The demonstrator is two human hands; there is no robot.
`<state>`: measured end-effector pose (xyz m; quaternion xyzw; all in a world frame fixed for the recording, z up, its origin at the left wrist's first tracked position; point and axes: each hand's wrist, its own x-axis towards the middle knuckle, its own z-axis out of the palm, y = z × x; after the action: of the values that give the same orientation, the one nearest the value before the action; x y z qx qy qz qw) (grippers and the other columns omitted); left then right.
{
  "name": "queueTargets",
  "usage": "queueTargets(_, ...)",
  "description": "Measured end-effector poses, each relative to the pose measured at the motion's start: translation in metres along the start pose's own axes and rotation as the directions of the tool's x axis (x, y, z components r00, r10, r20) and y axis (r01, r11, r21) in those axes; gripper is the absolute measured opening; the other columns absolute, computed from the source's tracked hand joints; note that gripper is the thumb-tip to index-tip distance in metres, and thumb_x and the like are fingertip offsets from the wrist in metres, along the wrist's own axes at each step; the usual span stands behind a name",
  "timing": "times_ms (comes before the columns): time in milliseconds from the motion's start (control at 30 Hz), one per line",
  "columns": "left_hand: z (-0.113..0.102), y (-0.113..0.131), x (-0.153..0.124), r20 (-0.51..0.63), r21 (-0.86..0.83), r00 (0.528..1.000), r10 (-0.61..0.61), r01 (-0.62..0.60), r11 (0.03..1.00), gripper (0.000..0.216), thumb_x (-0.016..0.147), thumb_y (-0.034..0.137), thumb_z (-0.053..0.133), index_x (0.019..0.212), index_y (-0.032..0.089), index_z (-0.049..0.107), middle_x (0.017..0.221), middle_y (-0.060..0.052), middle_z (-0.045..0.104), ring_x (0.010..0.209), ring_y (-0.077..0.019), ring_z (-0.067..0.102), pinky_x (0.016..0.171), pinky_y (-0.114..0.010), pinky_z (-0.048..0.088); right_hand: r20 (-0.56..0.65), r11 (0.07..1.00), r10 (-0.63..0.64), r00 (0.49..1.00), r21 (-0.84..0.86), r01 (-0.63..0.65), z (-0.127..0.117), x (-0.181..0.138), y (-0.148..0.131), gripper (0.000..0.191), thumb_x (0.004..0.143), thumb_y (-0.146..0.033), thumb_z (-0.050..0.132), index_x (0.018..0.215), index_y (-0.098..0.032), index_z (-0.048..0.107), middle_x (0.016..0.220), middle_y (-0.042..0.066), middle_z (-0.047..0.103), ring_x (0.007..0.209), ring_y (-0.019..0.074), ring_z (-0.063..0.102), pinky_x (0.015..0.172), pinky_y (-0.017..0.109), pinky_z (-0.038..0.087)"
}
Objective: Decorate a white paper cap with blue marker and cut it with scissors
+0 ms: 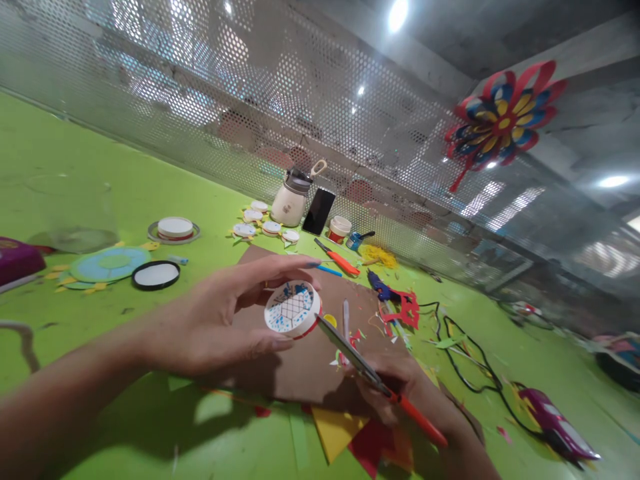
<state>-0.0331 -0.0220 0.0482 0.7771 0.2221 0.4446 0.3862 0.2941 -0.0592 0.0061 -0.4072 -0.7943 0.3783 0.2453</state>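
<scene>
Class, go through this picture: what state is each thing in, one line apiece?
Round white disc with blue-speckled top, tilted, held in left hand
Orange-red-handled scissors, held in right hand, blades seemingly closed
White bottle with grey lid, standing, lid on
Black rectangular phone, standing, screen dark
Brown board, flat, strewn with scraps
Red, blue and yellow flower ornament, hanging

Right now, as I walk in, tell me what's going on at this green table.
Someone is at work with both hands. The left hand holds up a patterned white disc above a brown board. The right hand grips orange-handled scissors, the blade end at or very near the disc's red-edged rim. Farther back, five other white discs sit near a pale bottle.
</scene>
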Motion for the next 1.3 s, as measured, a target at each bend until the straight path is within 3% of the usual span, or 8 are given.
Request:
queueTargets(167, -0.001, -0.002, 0.001, 0.006, 0.027, 1.0, -0.001, 0.001, 1.0, 0.072, 0.083, 0.017, 0.078, 0.148, 0.037, 0.052, 0.141, -0.004, 0.066, 0.123, -0.0242, 0.067, 0.102, -0.031, 0.057, -0.003, 1.0, -0.011, 1.0, 0.014, 0.011, 0.0, -0.002, 0.001, 0.034, 0.079, -0.009, 0.063, 0.108, -0.019, 0.077, 0.074, -0.001, 0.057, 0.063, 0.0114, 0.045, 0.059, 0.024, 0.041)
queueTargets(300, -0.002, 0.0, 0.003, 0.006, 0.022, 1.0, -0.001, 0.0, 1.0, 0.059, 0.083, 0.021, 0.078, 0.139, 0.028, 0.061, 0.134, -0.007, 0.069, 0.12, -0.026, 0.068, 0.101, -0.034, 0.057, 0.002, 1.0, 0.006, 1.0, 0.015, -0.006, -0.001, -0.003, 0.005, 0.036, 0.081, -0.01, 0.063, 0.113, -0.02, 0.077, 0.077, 0.0, 0.06, 0.063, 0.0115, 0.045, 0.059, 0.023, 0.041)
queueTargets(433, -0.003, 0.002, 0.005, 0.023, 0.058, 0.998, 0.055, -0.057, 0.997, 0.054, 0.084, 0.02, 0.076, 0.135, 0.029, 0.064, 0.132, -0.005, 0.07, 0.118, -0.0248, 0.068, 0.101, -0.034, 0.056, 0.008, 0.999, 0.026, 1.0, 0.029, -0.026, 0.0, -0.004, 0.008, 0.035, 0.079, -0.009, 0.064, 0.11, -0.02, 0.077, 0.074, -0.001, 0.058, 0.064, 0.012, 0.045, 0.06, 0.024, 0.043)
queueTargets(700, -0.001, 0.007, 0.007, 0.007, 0.052, 1.0, 0.027, -0.027, 0.998, 0.05, 0.083, 0.024, 0.077, 0.131, 0.028, 0.066, 0.124, -0.005, 0.072, 0.112, -0.0239, 0.069, 0.098, -0.032, 0.056, 0.009, 0.999, 0.004, 1.0, 0.05, -0.005, 0.0, -0.001, 0.003, 0.035, 0.078, -0.009, 0.064, 0.108, -0.02, 0.077, 0.074, -0.001, 0.057, 0.066, 0.0129, 0.048, 0.061, 0.025, 0.044)
queueTargets(800, -0.001, 0.009, 0.007, -0.004, 0.059, 1.0, 0.0, 0.0, 0.998, 0.049, 0.083, 0.028, 0.077, 0.13, 0.025, 0.067, 0.124, -0.006, 0.072, 0.112, -0.0255, 0.069, 0.099, -0.035, 0.056, -0.001, 0.997, -0.02, 1.0, 0.076, 0.02, 0.0, -0.001, 0.002, 0.035, 0.077, -0.008, 0.063, 0.107, -0.02, 0.077, 0.072, -0.002, 0.054, 0.064, 0.012, 0.045, 0.059, 0.024, 0.043)
queueTargets(1033, -0.004, 0.008, 0.008, 0.025, 0.105, 0.999, 0.043, -0.045, 0.993, 0.051, 0.083, 0.021, 0.076, 0.132, 0.026, 0.065, 0.124, -0.005, 0.072, 0.111, -0.0229, 0.069, 0.096, -0.03, 0.057, -0.015, 0.997, -0.029, 0.999, 0.068, 0.03, 0.001, 0.001, -0.001, 0.03, 0.078, -0.009, 0.063, 0.103, -0.018, 0.076, 0.072, -0.002, 0.053, 0.061, 0.0113, 0.044, 0.056, 0.023, 0.041)
queueTargets(1300, -0.002, 0.006, 0.006, 0.017, 0.035, 0.999, 0.031, -0.032, 0.999, 0.051, 0.084, 0.019, 0.075, 0.133, 0.025, 0.064, 0.126, -0.005, 0.072, 0.113, -0.0241, 0.07, 0.097, -0.032, 0.058, 0.026, 0.998, -0.031, 0.999, 0.06, 0.03, 0.0, 0.001, -0.007, 0.035, 0.073, -0.004, 0.059, 0.097, -0.02, 0.077, 0.066, -0.005, 0.05, 0.057, 0.0096, 0.039, 0.053, 0.021, 0.035)
